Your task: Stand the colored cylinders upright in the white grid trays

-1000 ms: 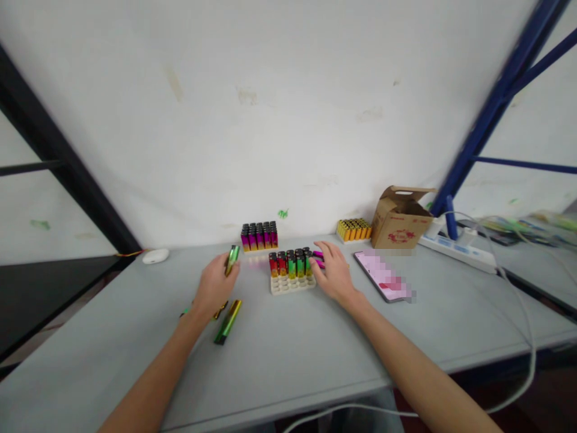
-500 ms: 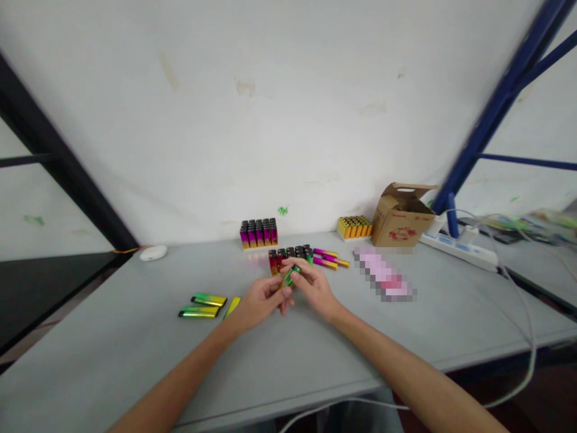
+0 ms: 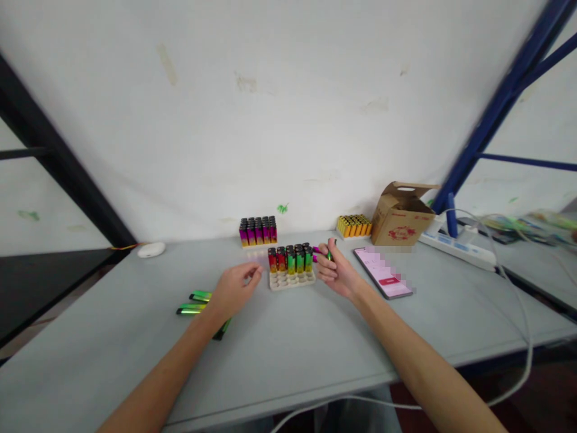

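Observation:
A pale tray (image 3: pixel 293 282) holds upright red and green lighters (image 3: pixel 292 261) in its back rows, with bare holes in front. Right of it, my right hand (image 3: pixel 338 269) is closed around a green lighter (image 3: pixel 329 255), thumb raised. My left hand (image 3: pixel 237 287) hovers left of the tray with curled fingers; whether anything is between them is hidden. Under and beside my left wrist lie loose green-yellow lighters (image 3: pixel 191 308). Purple lighters, mostly covered by my right hand, lie behind it.
Near the wall stand a block of purple lighters (image 3: pixel 258 232) and a tray of yellow ones (image 3: pixel 354 226). A cardboard box (image 3: pixel 401 219), a phone (image 3: pixel 383 273), a power strip (image 3: pixel 460 248) and a white cable are on the right. A white oval object (image 3: pixel 152 250) lies at left.
My hands have moved apart from the green item they held together. The right one moved right with a green lighter; the left one moved left, and the tray came into view between them.

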The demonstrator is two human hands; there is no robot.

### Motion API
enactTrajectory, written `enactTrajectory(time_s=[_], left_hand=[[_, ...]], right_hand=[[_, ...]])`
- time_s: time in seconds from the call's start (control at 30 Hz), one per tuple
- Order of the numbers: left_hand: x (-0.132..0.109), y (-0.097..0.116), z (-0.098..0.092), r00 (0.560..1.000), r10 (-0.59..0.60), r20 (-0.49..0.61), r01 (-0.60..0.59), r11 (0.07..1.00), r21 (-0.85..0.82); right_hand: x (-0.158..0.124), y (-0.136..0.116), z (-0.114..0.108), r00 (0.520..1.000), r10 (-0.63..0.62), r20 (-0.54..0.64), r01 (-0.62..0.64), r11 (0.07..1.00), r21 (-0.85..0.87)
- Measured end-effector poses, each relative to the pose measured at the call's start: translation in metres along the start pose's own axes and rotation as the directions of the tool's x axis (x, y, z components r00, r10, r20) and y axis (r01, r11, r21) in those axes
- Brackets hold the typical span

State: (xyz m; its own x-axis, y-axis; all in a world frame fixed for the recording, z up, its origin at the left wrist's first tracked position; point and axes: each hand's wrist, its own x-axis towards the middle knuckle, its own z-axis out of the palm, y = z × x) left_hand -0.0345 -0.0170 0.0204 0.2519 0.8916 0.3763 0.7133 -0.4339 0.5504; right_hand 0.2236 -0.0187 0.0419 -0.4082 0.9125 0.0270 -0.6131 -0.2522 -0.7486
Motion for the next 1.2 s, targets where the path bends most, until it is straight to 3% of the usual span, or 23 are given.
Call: enactTrajectory(time_s=[0.13,0.37,0.63,0.9,1.2], left_hand=[[0.000,-0.014,0.005,0.993,0.119,0.010,-0.119,0.969,0.218],[-0.001,-0.026,0.018,0.986,0.164,-0.002,-0.158,0.955,0.251],[-0.001,-0.020,0.017,0.985,0.170,0.024,-0.172,0.965,0.199],[0.000,-0.012,0.014,0.986,0.147,0.077,-0.159,0.971,0.176],[0.000,-0.012,0.014,0.984,0.156,0.088,-0.169,0.969,0.178]], right_hand=[[0.002,-0.002,-0.007,0.997,0.065,0.038,-0.066,0.998,0.022],[0.007,0.004,-0.019,0.989,0.094,0.118,-0.101,0.993,0.062],[0.013,0.009,-0.021,0.994,0.109,-0.012,-0.109,0.994,0.012],[0.012,0.014,-0.010,0.985,0.101,-0.143,-0.111,0.992,-0.060],[0.013,0.022,-0.003,0.980,0.030,-0.195,-0.057,0.989,-0.135]])
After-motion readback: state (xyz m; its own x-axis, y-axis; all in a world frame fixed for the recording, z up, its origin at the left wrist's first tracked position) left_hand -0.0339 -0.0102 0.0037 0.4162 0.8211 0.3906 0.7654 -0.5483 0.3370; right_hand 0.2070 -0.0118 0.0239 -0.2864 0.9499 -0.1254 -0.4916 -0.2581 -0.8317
